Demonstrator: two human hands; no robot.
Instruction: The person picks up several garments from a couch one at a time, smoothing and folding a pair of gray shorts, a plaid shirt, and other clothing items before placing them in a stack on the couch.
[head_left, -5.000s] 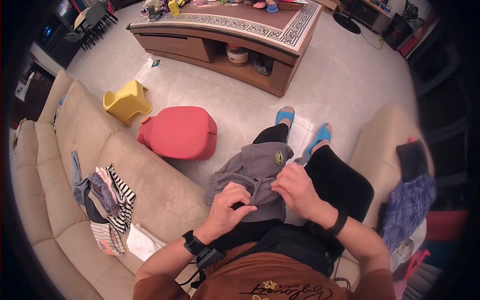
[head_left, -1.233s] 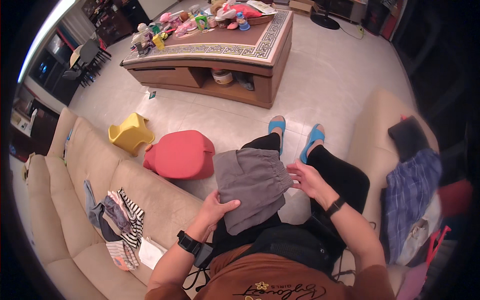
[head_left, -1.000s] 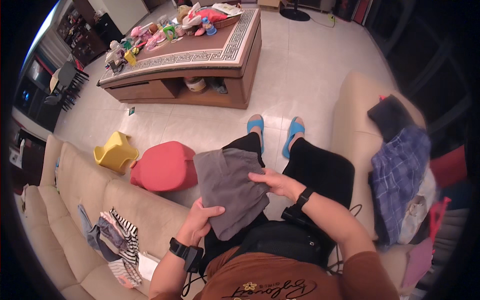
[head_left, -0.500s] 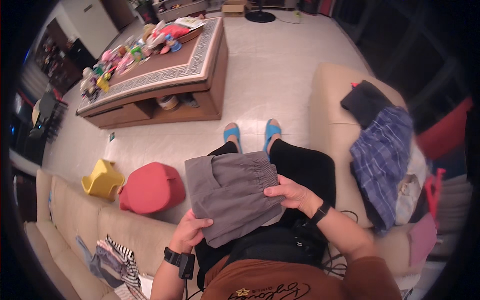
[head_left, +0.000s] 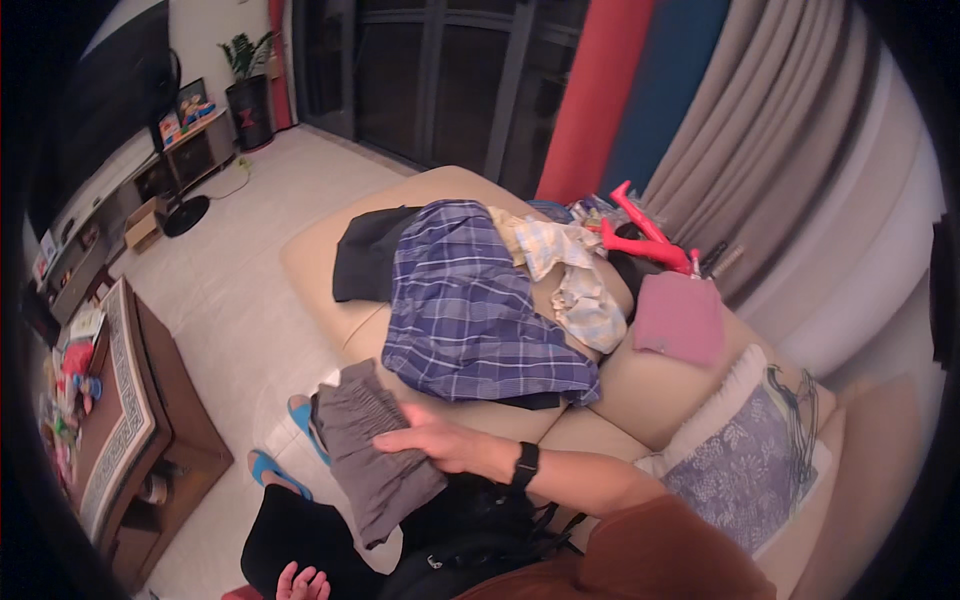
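Note:
My right hand (head_left: 430,438) is closed on a folded pair of grey pants (head_left: 375,450) with a gathered elastic waistband, thumb on top. The pants hang over my lap, beside the beige sofa. My left hand (head_left: 302,582) shows only its fingers at the lower edge; they are slightly curled and apart, holding nothing. Closest to the right hand on the sofa lies a blue plaid garment (head_left: 470,310), partly over a black garment (head_left: 370,255). A pale checked garment (head_left: 570,275) is crumpled behind it, and a folded pink garment (head_left: 680,318) lies farther right.
The beige sofa (head_left: 330,245) runs along the right side. Red toy-like pieces (head_left: 650,240) and a patterned cushion (head_left: 740,470) with cables rest on it. A wooden coffee table (head_left: 160,400) with toys stands left. Curtains (head_left: 750,130) hang behind the sofa.
My view has turned right toward the sofa. My left hand has let go of the grey pants and dropped to the lower edge; the right hand still holds them.

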